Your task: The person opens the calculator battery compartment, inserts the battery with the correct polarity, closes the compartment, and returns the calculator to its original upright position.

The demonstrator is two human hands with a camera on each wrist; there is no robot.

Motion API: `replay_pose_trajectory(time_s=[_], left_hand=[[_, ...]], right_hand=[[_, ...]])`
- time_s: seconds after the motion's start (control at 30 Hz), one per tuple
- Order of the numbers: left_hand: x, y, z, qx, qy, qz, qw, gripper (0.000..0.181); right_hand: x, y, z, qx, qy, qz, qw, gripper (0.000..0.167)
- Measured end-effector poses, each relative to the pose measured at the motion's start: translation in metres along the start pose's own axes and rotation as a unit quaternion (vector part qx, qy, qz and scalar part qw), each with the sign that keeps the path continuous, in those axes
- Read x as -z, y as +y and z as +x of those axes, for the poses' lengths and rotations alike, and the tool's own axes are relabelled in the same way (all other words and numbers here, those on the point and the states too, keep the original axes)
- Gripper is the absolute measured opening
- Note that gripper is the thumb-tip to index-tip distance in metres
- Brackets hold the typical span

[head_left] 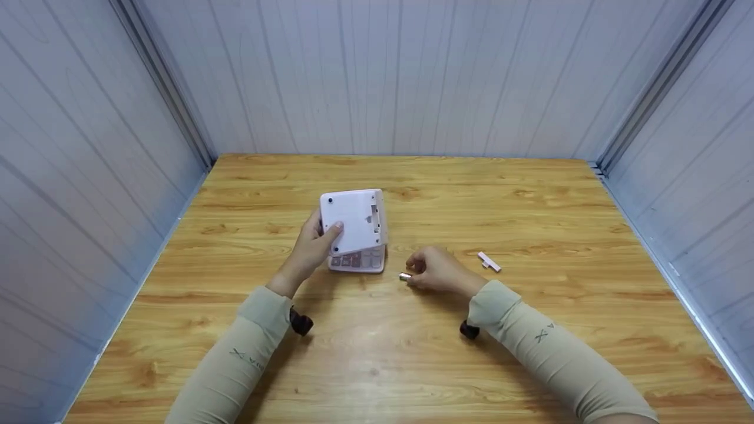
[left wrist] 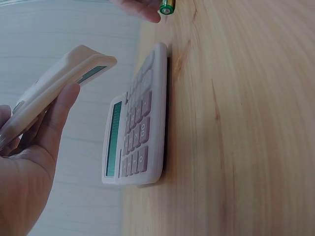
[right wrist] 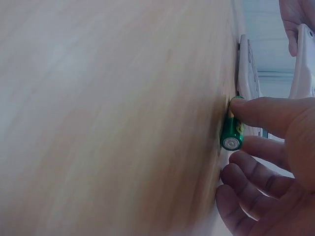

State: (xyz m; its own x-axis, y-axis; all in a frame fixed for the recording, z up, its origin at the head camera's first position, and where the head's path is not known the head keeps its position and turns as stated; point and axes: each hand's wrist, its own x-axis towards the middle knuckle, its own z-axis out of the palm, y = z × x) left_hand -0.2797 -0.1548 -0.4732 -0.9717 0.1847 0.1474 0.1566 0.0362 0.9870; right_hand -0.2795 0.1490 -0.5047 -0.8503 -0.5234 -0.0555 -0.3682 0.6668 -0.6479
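My left hand [head_left: 307,247] grips a pale pink calculator [head_left: 351,219] by its left side, thumb across its back. The back faces up, and an uncovered battery slot [head_left: 375,218] shows along its right edge. Below it a second calculator [left wrist: 158,113] lies on the table with its keys up, partly hidden in the head view. To the right, my right hand [head_left: 440,271] pinches a small green battery [right wrist: 232,132] between thumb and index finger, low over or against the tabletop; I cannot tell whether it touches. The other fingers are loosely bent.
A small white battery cover [head_left: 489,261] lies on the wooden table [head_left: 377,365], right of my right hand. Pale panel walls [head_left: 377,76] stand behind the table and along both sides. Dark wrist cameras [head_left: 301,323] hang under both cuffs.
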Motion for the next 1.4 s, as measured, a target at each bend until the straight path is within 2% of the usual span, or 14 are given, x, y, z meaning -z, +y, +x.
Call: replay_pose_trajectory(time_s=[0.2, 0.5, 0.73, 1.0, 1.2, 1.4], left_hand=[[0.002, 0.000, -0.001, 0.008, 0.002, 0.005, 1.0000, 0.053], [0.002, 0.000, -0.002, 0.002, 0.002, -0.001, 1.0000, 0.055], [0.000, 0.000, -0.001, 0.004, 0.003, 0.002, 1.0000, 0.054], [-0.005, 0.001, 0.001, 0.004, -0.005, 0.008, 0.9999, 0.056], [-0.012, 0.004, 0.005, 0.002, -0.010, 0.010, 0.9999, 0.051], [-0.021, 0.006, 0.007, 0.003, -0.026, 0.001, 0.9997, 0.056]], right_hand=[[-0.002, -0.001, 0.001, 0.027, -0.017, 0.009, 0.9994, 0.013], [-0.002, -0.003, 0.002, 0.023, -0.032, 0.016, 0.9991, 0.008], [0.003, -0.002, 0.000, 0.005, -0.025, 0.019, 0.9995, 0.011], [0.017, -0.005, 0.001, 0.008, 0.013, 0.036, 0.9992, 0.010], [0.029, -0.011, -0.001, 0.000, 0.042, 0.050, 0.9979, 0.011], [0.038, -0.014, -0.003, 0.013, 0.071, 0.066, 0.9952, 0.011]])
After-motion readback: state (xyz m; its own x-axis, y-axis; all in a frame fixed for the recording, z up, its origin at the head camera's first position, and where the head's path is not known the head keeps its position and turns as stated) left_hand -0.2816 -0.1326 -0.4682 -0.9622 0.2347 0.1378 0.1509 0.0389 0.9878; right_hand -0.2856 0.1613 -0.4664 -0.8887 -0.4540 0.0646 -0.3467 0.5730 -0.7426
